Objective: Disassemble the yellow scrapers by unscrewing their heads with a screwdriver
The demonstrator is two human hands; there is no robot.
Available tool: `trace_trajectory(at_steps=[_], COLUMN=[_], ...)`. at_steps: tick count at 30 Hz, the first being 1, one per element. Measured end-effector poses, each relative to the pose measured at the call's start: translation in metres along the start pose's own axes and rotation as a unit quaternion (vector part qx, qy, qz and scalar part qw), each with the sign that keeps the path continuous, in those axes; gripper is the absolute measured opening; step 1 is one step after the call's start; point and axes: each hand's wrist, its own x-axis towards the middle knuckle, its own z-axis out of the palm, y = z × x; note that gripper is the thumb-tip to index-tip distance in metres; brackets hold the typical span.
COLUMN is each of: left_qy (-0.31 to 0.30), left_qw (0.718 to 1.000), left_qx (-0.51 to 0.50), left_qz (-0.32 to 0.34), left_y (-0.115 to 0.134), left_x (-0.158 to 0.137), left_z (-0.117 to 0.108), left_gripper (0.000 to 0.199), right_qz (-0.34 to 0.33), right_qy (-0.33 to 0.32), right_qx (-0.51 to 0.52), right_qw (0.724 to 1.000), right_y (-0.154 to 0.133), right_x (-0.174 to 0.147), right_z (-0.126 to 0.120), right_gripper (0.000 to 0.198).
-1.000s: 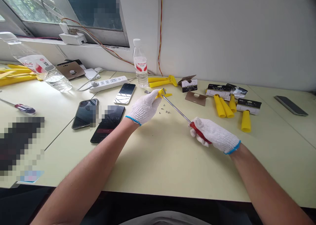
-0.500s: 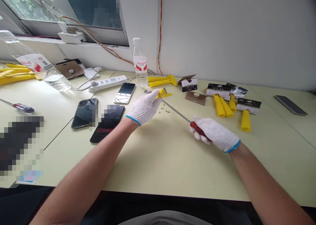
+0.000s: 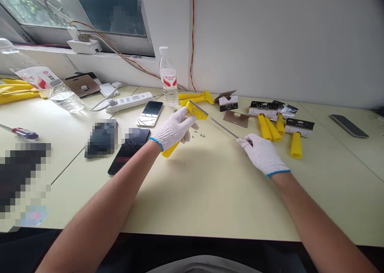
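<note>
Gloved in white knit, my left hand (image 3: 177,128) is closed round a yellow scraper (image 3: 196,110). The scraper's head, with a metal strip along its upper edge and small screws in its face, points up and right; its handle end shows below my palm. My right hand (image 3: 260,152), also gloved, grips a screwdriver (image 3: 223,127) whose handle is mostly hidden by the fingers. The screwdriver's tip is close to the right end of the scraper head, apparently just apart from it. Several small screws (image 3: 201,135) lie on the table under my left hand.
Phones (image 3: 128,151) lie left of my left hand, near a power strip (image 3: 130,102). A water bottle (image 3: 169,79) stands by the wall. Yellow handles (image 3: 296,146) and black-and-white packaging cards (image 3: 299,126) are at the right. Another screwdriver (image 3: 27,133) lies far left on the table (image 3: 210,201).
My left hand has turned the scraper so its head and screw face show, with the handle now visible below. My right hand has shifted slightly up and right with the screwdriver.
</note>
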Motion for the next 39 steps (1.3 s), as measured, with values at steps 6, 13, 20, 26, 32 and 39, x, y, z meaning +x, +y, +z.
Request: trace_trajectory(at_steps=[6, 13, 20, 26, 32, 39], left_qy=[-0.021, -0.02, -0.019, -0.014, -0.042, -0.034], left_qw=[1.0, 0.998, 0.998, 0.996, 0.994, 0.998], left_qx=[0.011, 0.056, 0.06, 0.087, 0.096, -0.031], left_qz=[-0.005, -0.012, -0.009, -0.017, -0.019, -0.049], left_y=[0.0, 0.003, -0.004, 0.0, 0.003, -0.013], left_x=[-0.002, -0.007, -0.005, -0.007, -0.009, 0.002], left_z=[0.007, 0.017, 0.019, 0.016, 0.014, 0.004], left_gripper=[0.028, 0.015, 0.012, 0.011, 0.012, 0.02], right_qz=[-0.071, -0.279, -0.27, -0.276, -0.296, -0.232], right_qy=[0.099, 0.161, 0.147, 0.128, 0.115, 0.068], right_qx=[-0.078, 0.088, 0.125, 0.127, 0.105, 0.096], right_qw=[0.989, 0.943, 0.943, 0.944, 0.942, 0.966], right_y=[-0.008, -0.095, -0.123, -0.123, -0.119, -0.107], right_x=[0.0, 0.013, 0.028, 0.033, 0.036, 0.039], right_z=[0.007, 0.009, 0.02, 0.015, 0.01, 0.007], right_gripper=[0.034, 0.012, 0.01, 0.006, 0.005, 0.005])
